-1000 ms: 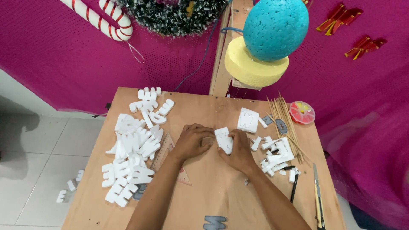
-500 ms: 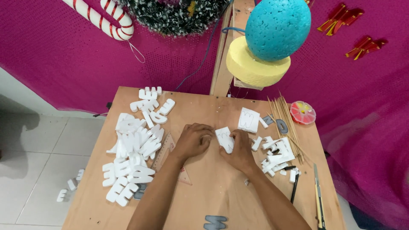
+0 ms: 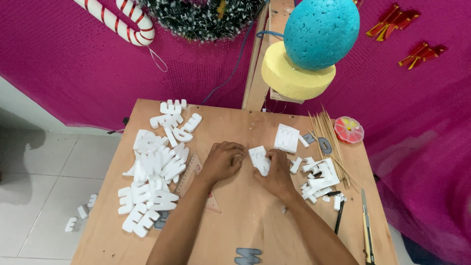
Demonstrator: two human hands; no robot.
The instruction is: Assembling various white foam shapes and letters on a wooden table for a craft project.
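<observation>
A heap of white foam letters (image 3: 154, 169) lies at the table's (image 3: 230, 225) left, the left hand (image 3: 222, 161) and right hand (image 3: 274, 172) — placed as before — both pinch a small white foam piece (image 3: 259, 159) at mid-table, and far right a round pink box (image 3: 349, 129) holds small bits.

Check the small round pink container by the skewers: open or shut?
Cannot tell. The round pink container sits on the table beside the skewers; yellow and white show on top, but a clear lid can't be ruled out.
</observation>
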